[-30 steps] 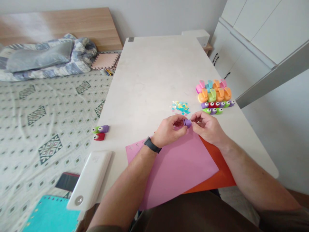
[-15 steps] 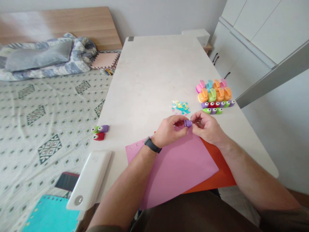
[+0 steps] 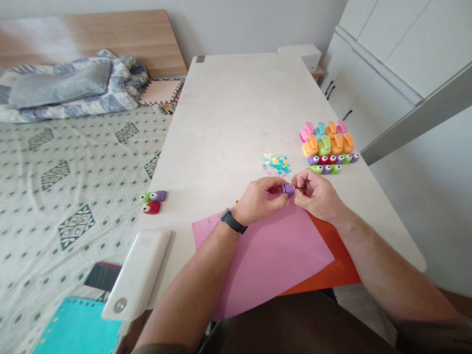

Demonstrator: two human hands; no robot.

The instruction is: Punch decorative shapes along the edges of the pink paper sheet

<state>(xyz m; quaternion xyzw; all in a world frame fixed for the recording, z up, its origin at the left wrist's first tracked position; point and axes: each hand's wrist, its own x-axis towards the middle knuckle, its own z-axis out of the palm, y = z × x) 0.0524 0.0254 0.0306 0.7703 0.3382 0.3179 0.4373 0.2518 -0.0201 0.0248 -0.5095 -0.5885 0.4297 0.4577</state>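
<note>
My left hand (image 3: 260,197) grips a small purple paper punch (image 3: 288,189) between thumb and fingers, above the far edge of a pink sheet (image 3: 273,250). Close against the punch's right end is my right hand (image 3: 313,192), thumb and fingertips brought together; whether they pinch a tiny piece is too small to tell. Punched holes run along the pink sheet's upper left corner. Under it lies an orange sheet (image 3: 332,263). Just beyond my hands is a scattered pile of blue, yellow and pink paper cutouts (image 3: 276,163).
Rows of colourful punches (image 3: 328,147) stand on the white table (image 3: 228,118) at the right. Three small punches (image 3: 152,202) sit near the left edge, above a white power bank (image 3: 138,273). A phone (image 3: 103,276) and a turquoise folder (image 3: 75,327) lie on the bed.
The purple punch has tilted slightly and shifted a touch to the right in my left hand. My right fingertips have moved slightly at its end. The rest stays put.
</note>
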